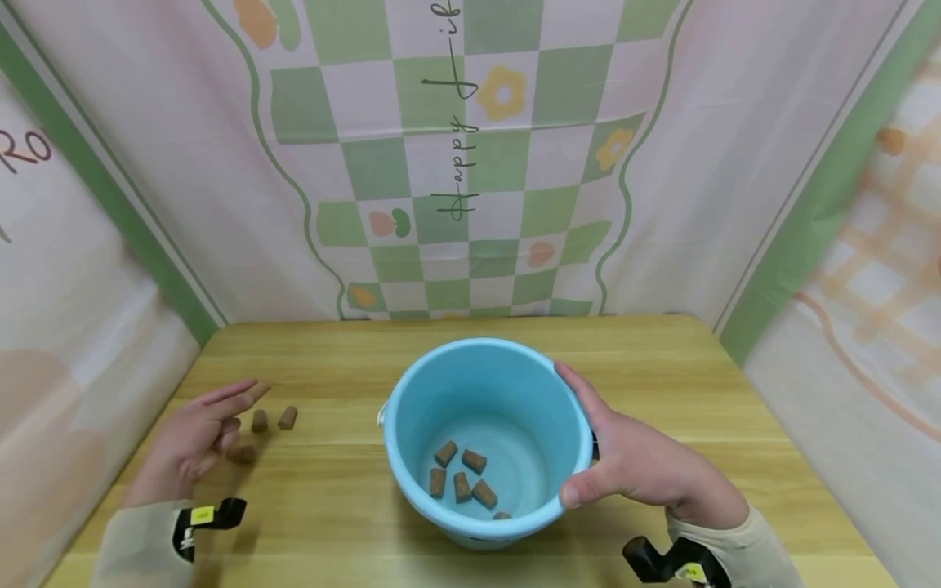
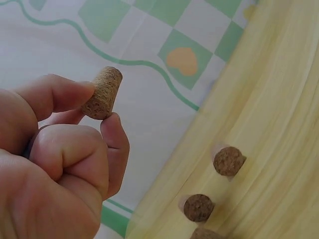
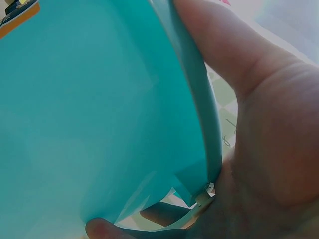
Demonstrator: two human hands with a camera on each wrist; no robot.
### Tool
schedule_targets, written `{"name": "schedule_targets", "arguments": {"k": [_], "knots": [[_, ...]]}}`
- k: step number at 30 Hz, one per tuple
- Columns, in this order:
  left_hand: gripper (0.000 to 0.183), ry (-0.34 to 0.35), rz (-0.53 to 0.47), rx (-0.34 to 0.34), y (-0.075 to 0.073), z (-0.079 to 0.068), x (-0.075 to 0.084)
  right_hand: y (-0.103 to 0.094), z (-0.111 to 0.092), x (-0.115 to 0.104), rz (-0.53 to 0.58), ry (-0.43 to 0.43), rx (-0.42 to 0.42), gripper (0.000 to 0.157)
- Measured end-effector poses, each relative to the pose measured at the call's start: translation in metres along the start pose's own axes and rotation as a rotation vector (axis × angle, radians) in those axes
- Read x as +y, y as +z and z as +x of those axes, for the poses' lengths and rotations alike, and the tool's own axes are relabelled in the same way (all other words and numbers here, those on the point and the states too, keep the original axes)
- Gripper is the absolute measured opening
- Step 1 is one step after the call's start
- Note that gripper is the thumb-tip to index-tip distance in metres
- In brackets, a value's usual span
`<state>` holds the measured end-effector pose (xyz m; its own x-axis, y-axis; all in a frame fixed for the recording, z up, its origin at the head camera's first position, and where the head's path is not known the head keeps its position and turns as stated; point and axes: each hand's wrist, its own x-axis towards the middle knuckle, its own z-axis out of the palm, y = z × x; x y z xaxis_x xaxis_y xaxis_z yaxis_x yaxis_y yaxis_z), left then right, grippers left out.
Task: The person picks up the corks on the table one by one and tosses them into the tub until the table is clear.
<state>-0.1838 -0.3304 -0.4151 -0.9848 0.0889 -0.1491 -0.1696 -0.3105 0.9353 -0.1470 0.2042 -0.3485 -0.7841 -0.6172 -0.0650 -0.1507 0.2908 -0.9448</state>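
Pinching a cork [image 2: 103,93] between its fingertips, the left hand [image 1: 194,433] holds it at the left side of the table [image 1: 331,523], well apart from the bucket [image 1: 485,388]. The cork should be very light, firm with slight give, hard to break and dry enough not to slip; its curved side, around mid-length, looks the surest place to take it. It is a short, stubby cylinder with flat ends and a speckled, grainy brown surface. Three loose corks [image 1: 288,417] lie on the table near that hand. The right hand [image 1: 639,465] grips the bucket's right rim, thumb toward the near side. Smooth blue plastic, probably stiff-walled, the round bucket has a thick rolled lip and holds several more corks [image 1: 461,487] on its floor. Beneath is streaky wood grain; behind hangs a green-and-white checked cloth [image 1: 496,159], lightly creased.
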Motion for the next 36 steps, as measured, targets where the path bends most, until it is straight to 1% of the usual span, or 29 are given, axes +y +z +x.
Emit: {"name": "schedule_targets", "arguments": {"k": [5,8,11,13,15,17,20,22,26,30,32,36], "knots": [[0.027,-0.018,-0.083,-0.04,0.007,0.002,0.001,0.0,0.0,0.001,-0.013,-0.007,0.004,0.124],[0.027,-0.015,-0.051,-0.064,0.012,0.002,0.002,0.0,0.0,0.001,-0.013,-0.016,0.006,0.123],[0.029,-0.006,0.012,-0.083,0.019,0.001,0.004,0.001,0.0,0.002,-0.001,-0.017,0.003,0.123],[0.037,-0.013,0.064,-0.089,0.025,-0.001,0.007,0.001,0.0,0.001,0.009,-0.011,0.001,0.123],[0.048,-0.038,0.131,-0.085,0.031,-0.003,0.012,0.001,0.0,0.001,0.013,-0.005,0.001,0.124],[0.057,-0.077,0.206,-0.068,0.038,-0.005,0.017,0.001,0.0,0.001,0.008,-0.008,0.002,0.124],[0.061,-0.129,0.292,-0.042,0.049,-0.009,0.024,0.001,0.0,0.001,-0.013,-0.015,0.009,0.125],[0.059,-0.141,0.319,-0.036,0.056,-0.011,0.028,0.001,0.0,0.002,-0.026,-0.024,0.013,0.125],[0.057,-0.105,0.294,-0.058,0.069,-0.014,0.031,0.001,0.0,0.001,-0.027,-0.018,0.016,0.125],[0.052,-0.031,0.203,-0.109,0.082,-0.016,0.034,0.001,0.0,-0.001,-0.012,-0.008,0.01,0.125],[0.049,0.002,0.176,-0.138,0.088,-0.017,0.035,0.001,0.0,-0.001,0.0,-0.004,0.008,0.125],[0.044,0.043,0.17,-0.187,0.098,-0.019,0.037,0.001,0.0,0.0,0.009,-0.006,0.004,0.124]]}}
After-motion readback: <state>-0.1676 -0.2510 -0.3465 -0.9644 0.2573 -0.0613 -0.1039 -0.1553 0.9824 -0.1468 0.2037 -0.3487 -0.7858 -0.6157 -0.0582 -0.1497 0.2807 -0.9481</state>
